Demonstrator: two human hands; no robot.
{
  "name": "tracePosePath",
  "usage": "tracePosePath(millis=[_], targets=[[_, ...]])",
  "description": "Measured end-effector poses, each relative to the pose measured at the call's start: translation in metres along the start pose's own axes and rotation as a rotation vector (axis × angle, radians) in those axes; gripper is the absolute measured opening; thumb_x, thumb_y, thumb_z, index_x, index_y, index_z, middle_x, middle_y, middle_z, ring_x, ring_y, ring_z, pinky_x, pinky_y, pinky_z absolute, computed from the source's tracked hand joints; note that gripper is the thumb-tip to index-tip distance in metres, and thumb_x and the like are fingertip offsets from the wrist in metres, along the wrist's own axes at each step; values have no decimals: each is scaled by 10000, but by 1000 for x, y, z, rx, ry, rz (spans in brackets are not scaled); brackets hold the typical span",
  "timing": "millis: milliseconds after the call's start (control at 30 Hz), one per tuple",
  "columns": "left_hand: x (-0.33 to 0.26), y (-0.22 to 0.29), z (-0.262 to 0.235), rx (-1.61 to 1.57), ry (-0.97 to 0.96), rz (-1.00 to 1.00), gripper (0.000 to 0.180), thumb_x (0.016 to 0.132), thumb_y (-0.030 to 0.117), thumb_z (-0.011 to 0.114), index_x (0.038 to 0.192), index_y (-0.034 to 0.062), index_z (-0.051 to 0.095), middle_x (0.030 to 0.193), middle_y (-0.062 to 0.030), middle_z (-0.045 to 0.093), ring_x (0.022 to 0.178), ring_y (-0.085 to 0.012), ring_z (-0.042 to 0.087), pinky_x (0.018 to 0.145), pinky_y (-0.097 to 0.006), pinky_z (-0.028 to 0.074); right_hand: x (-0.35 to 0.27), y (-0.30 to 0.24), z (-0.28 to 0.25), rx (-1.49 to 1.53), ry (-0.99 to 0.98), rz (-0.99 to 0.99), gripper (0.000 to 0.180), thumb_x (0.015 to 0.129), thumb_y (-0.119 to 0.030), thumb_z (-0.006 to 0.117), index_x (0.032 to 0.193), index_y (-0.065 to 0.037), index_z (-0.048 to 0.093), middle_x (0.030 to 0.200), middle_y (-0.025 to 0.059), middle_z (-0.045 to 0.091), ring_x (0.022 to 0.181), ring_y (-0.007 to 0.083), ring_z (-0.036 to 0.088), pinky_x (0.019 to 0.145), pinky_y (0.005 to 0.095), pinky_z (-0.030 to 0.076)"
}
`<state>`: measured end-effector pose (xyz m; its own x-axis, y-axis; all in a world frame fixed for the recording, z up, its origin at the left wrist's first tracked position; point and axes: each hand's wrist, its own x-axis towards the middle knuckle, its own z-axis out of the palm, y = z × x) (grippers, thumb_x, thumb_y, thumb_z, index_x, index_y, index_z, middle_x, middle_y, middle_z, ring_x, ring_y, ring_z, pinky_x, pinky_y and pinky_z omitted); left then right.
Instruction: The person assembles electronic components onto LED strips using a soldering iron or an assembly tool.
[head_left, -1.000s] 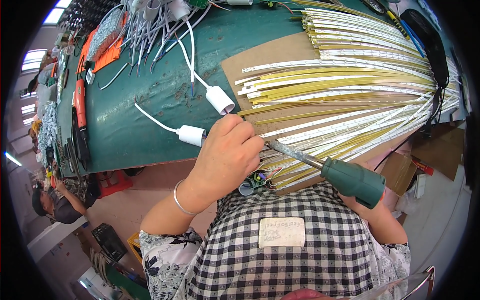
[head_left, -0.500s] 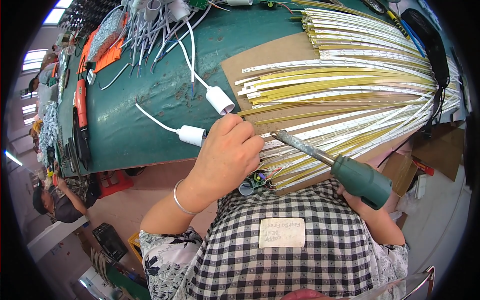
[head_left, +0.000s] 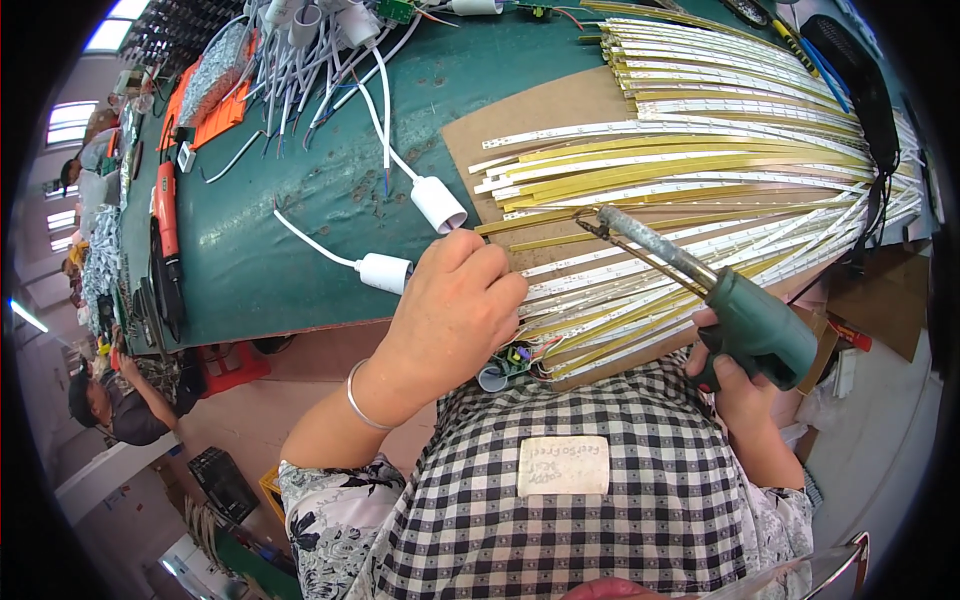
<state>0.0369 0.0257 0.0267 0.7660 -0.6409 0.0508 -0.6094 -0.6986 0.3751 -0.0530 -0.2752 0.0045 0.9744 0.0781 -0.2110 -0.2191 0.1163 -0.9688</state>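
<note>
My left hand [head_left: 455, 315] is closed over the near ends of the thin yellow and white light strips [head_left: 720, 170] fanned across a brown cardboard sheet [head_left: 530, 115]. Under its fingers a small part with coloured wires [head_left: 515, 360] shows at the table's near edge. My right hand [head_left: 735, 385] grips a green-handled soldering iron [head_left: 750, 320]. Its metal tip [head_left: 610, 220] is raised above the strips, right of my left hand. I wear a checked apron [head_left: 560, 510].
On the green table [head_left: 300, 230], two white lamp sockets [head_left: 440, 205] with white cables lie left of the cardboard. More sockets and cables [head_left: 310, 40] are heaped at the far edge. An orange tool [head_left: 165, 210] lies at far left. A person [head_left: 110, 400] sits lower left.
My right hand has lifted the soldering iron up and to the left, so its tip now stands higher above the strips. My left hand has stayed put.
</note>
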Motion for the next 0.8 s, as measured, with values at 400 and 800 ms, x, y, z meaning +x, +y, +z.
tracePosePath(millis=[400,800], targets=[[1,1,-5,11,-16,-8,187,643,36,686,817,61,622,869,-55,564,895,-260,532,794,-372,456,1,-6,-1,15,-9,30,452,876,-158,640,1283,-7,514,1187,93,628,761,126,596,595,202,447],[5,-59,-31,330,84,-26,387,677,-40,643,1028,122,618,1173,-39,593,1159,-273,510,1004,-453,348,1,3,-5,59,-62,-111,478,871,-23,564,1327,31,431,1230,178,584,768,188,612,707,301,526]])
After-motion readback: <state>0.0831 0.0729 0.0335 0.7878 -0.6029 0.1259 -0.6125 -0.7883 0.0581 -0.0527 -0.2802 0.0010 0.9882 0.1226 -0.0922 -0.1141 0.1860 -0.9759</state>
